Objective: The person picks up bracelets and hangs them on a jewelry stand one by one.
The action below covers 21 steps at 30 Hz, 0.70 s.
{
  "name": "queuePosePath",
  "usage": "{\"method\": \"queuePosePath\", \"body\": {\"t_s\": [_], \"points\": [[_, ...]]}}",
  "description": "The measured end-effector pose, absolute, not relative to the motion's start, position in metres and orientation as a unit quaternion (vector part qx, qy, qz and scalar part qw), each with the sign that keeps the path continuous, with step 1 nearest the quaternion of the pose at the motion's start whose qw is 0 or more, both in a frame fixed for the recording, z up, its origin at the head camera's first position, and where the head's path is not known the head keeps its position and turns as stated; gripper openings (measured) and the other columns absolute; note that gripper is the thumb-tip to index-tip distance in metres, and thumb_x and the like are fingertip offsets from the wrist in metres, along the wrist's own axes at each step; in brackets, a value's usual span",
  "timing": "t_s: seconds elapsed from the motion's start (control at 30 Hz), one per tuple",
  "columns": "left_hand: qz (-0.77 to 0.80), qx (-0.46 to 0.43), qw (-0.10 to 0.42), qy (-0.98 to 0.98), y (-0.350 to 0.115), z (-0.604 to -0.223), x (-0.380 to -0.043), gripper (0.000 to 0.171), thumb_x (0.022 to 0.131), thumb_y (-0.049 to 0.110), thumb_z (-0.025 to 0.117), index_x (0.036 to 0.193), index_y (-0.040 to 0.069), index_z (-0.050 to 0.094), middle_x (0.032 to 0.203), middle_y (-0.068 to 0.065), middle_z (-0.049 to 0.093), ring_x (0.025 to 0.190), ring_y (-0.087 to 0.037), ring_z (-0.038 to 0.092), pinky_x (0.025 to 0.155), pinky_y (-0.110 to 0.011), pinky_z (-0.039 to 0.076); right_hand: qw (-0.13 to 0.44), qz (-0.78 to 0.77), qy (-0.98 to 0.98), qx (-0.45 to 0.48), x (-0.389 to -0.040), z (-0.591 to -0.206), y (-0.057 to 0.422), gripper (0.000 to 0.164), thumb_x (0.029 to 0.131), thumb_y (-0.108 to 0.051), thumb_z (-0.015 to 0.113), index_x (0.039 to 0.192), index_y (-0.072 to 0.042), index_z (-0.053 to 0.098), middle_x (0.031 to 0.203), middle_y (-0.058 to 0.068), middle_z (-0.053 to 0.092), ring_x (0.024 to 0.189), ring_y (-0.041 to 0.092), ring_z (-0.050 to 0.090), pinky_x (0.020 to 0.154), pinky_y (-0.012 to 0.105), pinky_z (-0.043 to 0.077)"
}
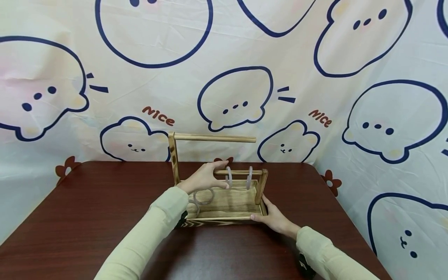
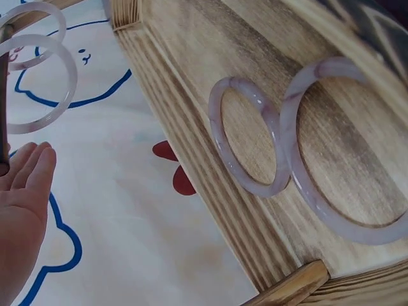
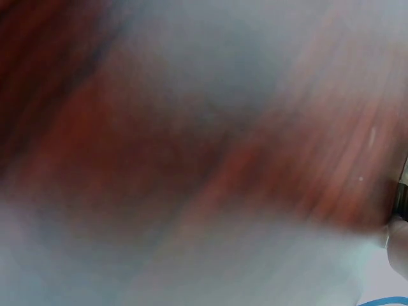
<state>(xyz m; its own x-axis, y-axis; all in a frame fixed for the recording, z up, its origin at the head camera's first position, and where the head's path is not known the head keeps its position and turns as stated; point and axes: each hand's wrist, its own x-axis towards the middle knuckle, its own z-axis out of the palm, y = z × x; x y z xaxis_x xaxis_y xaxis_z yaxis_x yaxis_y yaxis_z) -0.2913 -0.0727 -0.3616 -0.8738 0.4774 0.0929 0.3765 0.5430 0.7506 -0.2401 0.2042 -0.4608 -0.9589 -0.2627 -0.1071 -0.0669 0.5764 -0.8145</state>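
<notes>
A wooden bangle stand (image 1: 224, 202) with a shallow tray base rests on the table, its upper rod fixed to the left post and its lower rod to the right post. On the lower rod (image 1: 241, 172) hang two pale bangles (image 1: 229, 178). Two more bangles (image 2: 252, 137) lie in the tray, touching each other in the left wrist view. My left hand (image 1: 204, 178) is at the lower rod's free end, fingers and thumb extended and spread, beside the nearer hanging bangle. My right hand (image 1: 276, 218) grips the tray's right end, thumb at the front edge.
The dark red-brown table (image 1: 105, 210) stretches around the stand. Behind it and to the sides hangs a white cloth (image 1: 175, 89) with cartoon outlines. The upper rod (image 1: 215, 138) juts out above my left hand. The right wrist view is mostly blurred tabletop.
</notes>
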Motion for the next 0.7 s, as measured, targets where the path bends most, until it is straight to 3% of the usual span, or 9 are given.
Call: {"method": "queuePosePath", "body": {"t_s": [0.27, 0.7], "points": [[0.404, 0.248, 0.048, 0.879, -0.082, -0.357, -0.287, 0.075, 0.076, 0.034, 0.074, 0.141, 0.027, 0.037, 0.141, -0.005, 0.042, 0.129, -0.025, 0.04, 0.102, -0.044, 0.036, 0.108, -0.448, 0.882, -0.098, -0.24, -0.462, 0.205, 0.102, 0.076, -0.04, 0.072, 0.148, -0.004, 0.008, 0.152, 0.02, 0.012, 0.139, 0.037, 0.01, 0.106, 0.056, 0.019], [0.404, 0.218, -0.035, 0.888, -0.1, -0.343, -0.256, 0.055, 0.084, 0.023, 0.066, 0.135, 0.015, 0.047, 0.137, -0.008, 0.047, 0.126, -0.029, 0.042, 0.101, -0.046, 0.036, 0.11, -0.441, 0.887, -0.086, -0.239, -0.461, 0.204, 0.101, 0.077, -0.04, 0.071, 0.148, -0.007, 0.009, 0.152, 0.018, 0.013, 0.139, 0.036, 0.011, 0.106, 0.056, 0.021]]}}
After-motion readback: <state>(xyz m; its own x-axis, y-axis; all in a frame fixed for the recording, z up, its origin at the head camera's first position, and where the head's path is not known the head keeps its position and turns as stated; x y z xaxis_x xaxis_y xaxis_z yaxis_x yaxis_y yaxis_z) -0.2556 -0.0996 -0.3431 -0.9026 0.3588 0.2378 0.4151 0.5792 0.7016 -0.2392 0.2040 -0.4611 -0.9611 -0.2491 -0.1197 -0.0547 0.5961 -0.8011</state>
